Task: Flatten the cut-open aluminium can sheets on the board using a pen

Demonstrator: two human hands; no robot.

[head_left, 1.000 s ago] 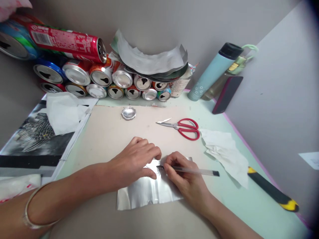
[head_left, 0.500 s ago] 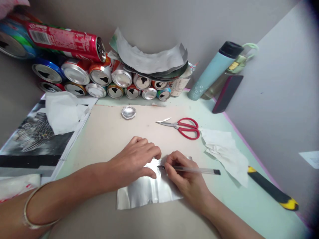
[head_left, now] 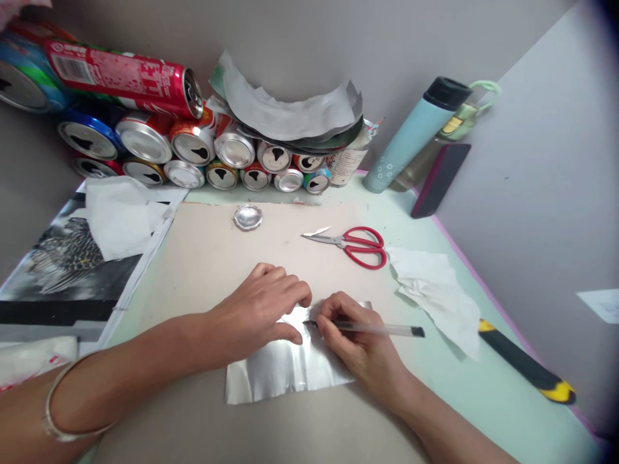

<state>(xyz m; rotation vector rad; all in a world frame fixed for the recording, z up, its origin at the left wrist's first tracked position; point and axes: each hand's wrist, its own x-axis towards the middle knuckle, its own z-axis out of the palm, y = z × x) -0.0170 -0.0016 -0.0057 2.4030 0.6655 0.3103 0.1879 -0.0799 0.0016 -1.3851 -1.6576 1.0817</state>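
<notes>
A silvery metal sheet lies on the beige board under both hands. My left hand rests on its upper left part, thumb and index finger apart and curved around a bright patch. In my right hand is a clear pen with a dark end cap, gripped near its tip. The tip meets the sheet just right of the gap between my left thumb and index finger. Beyond the hands sit a small shiny scalloped metal dish and red-handled scissors, with a thin metal sliver near the blades.
Stacked drink cans line the back, curved metal sheets on top. A blue bottle and dark phone-like slab stand at back right. Crumpled tissue and a black-yellow cutter lie right; a bird picture lies left.
The pen tip has shifted slightly left on the sheet, toward my left thumb and index finger. My left hand stays in place; the whole view has moved slightly.
</notes>
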